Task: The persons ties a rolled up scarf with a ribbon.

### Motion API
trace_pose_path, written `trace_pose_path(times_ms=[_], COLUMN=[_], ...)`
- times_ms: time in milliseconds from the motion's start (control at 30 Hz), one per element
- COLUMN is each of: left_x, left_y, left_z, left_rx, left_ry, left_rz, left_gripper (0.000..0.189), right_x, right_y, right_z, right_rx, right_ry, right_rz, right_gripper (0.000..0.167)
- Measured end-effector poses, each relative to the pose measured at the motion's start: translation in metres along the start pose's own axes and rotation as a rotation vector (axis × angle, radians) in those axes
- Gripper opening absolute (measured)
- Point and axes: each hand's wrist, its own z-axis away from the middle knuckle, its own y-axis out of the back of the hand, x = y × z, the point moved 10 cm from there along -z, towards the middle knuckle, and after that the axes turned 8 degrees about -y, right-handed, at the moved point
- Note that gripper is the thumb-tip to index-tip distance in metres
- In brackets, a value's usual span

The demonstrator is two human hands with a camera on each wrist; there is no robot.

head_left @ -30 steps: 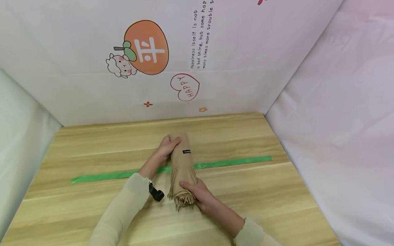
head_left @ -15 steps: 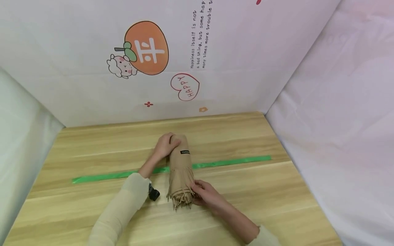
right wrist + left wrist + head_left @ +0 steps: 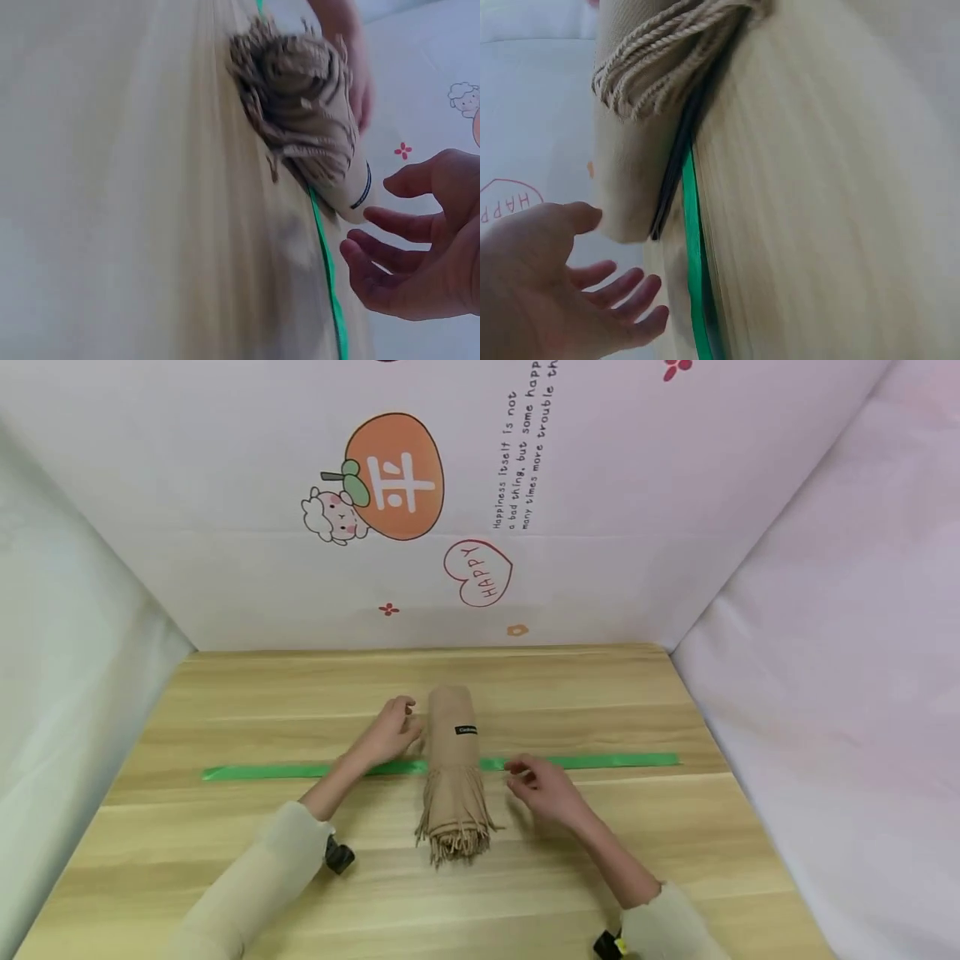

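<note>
Head: rolled scarf (image 3: pixel 453 753) lies on surface (image 3: pixel 540 885) across green tape (image 3: pixel 622 761), fringe (image 3: pixel 459 837) at near end. Left grip (image 3: pixel 387 732) just beside scarf, right grip (image 3: pixel 547 789) near its other side, apart. Both hold nothing.

Left wrist: fingers (image 3: pixel 621 288) relaxed, spread, scarf beyond.

Right wrist: fingers (image 3: pixel 397 223) loosely bent, nothing between; scarf past fingertips.

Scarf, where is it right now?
In the head view, the scarf lies near the middle of the table, across the green tape, with the left hand on its left and the right hand on its right.
</note>
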Motion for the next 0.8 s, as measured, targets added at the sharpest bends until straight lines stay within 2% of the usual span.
trace_pose_path(times_ms=[133, 200, 300, 433, 500, 600, 700, 800], left_x=[0.002, 0.004, 0.008, 0.015, 0.016, 0.016, 0.015, 0.014], left_y=[-0.007, -0.015, -0.028, -0.037, -0.039, -0.040, -0.041, -0.042], left_z=[0.014, 0.020, 0.028, 0.031, 0.030, 0.028, 0.025, 0.024], left_rx=[-0.058, -0.104, -0.157, -0.171, -0.175, -0.188, -0.230, -0.273], left_ry=[-0.013, -0.022, -0.043, -0.072, -0.076, -0.081, -0.064, -0.040], left_rz=[-0.117, -0.175, -0.255, -0.316, -0.327, -0.320, -0.260, -0.184], left_gripper=[0.036, 0.029, 0.021, 0.012, 0.013, 0.013, 0.009, 0.006], right_x=[-0.005, -0.006, -0.006, -0.003, -0.002, -0.004, -0.003, 0.000], right_y=[0.007, 0.004, -0.005, -0.016, -0.019, -0.021, -0.021, -0.020], right_z=[-0.022, -0.032, -0.043, -0.053, -0.057, -0.062, -0.065, -0.068], right_rx=[0.077, 0.097, 0.090, 0.071, 0.065, 0.041, -0.011, -0.081], right_ry=[0.067, 0.103, 0.122, 0.126, 0.128, 0.146, 0.149, 0.126], right_rz=[0.117, 0.221, 0.368, 0.478, 0.492, 0.488, 0.448, 0.360], right_gripper=[0.028, 0.028, 0.028, 0.016, 0.012, 0.019, 0.020, 0.017])
